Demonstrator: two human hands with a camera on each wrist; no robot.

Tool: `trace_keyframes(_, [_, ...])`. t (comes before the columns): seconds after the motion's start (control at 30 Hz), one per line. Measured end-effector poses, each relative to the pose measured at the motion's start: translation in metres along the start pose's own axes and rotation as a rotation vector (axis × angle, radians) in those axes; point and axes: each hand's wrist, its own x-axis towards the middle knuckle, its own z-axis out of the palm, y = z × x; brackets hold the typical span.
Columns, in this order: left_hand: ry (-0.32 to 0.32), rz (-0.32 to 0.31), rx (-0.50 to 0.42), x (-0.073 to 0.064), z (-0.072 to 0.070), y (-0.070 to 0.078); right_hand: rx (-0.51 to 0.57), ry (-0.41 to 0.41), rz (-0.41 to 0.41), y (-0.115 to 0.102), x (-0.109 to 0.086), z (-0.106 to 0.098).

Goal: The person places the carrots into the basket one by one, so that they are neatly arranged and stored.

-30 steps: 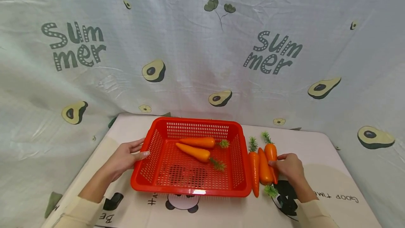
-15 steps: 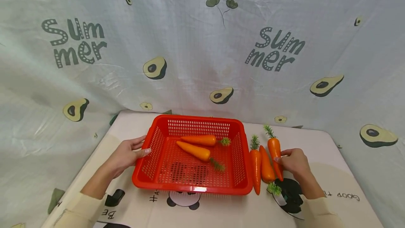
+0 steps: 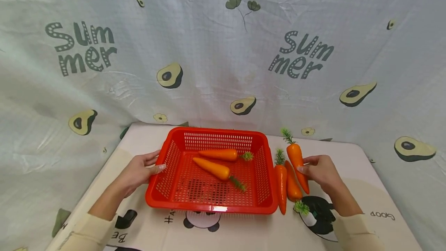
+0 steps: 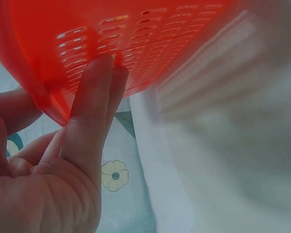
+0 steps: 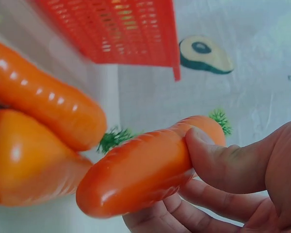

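Note:
A red plastic basket (image 3: pixel 212 209) stands on the table with two carrots inside, one carrot (image 3: pixel 218 154) behind the other carrot (image 3: pixel 214 169). My left hand (image 3: pixel 137 172) grips its left rim, thumb inside; in the left wrist view fingers (image 4: pixel 89 92) lie along the slotted outer wall. My right hand (image 3: pixel 322 171) pinches a carrot (image 3: pixel 295 157) between thumb and fingers, its green top pointing away; the right wrist view shows this carrot (image 5: pixel 145 167) tilted above the table. Beside the basket's right wall lie a carrot (image 3: pixel 280 187) and another carrot (image 3: pixel 293 185), the latter with its leaves toward me.
The table (image 3: pixel 251 231) has a pale cloth with panda prints and lettering. Behind it hangs a pale curtain (image 3: pixel 209 49) printed with avocados and the word summer. Bare cloth shows right of the right hand and in front of the basket.
My right hand has lifted the carrot from beside the others, first shifting slightly right, then back left and away from me. My left hand stays on the basket rim.

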Motion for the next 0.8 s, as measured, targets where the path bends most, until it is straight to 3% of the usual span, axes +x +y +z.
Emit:
trace_keyframes(0.47, [0.01,-0.001,0.004,-0.002,0.002,0.0,0.021,-0.065,-0.076,-0.031,-0.007,0.006])
trace_keyframes(0.8, [-0.011,-0.002,-0.049,-0.004,0.0,0.002,0.021,-0.11,-0.111,-0.052,-0.007,0.011])
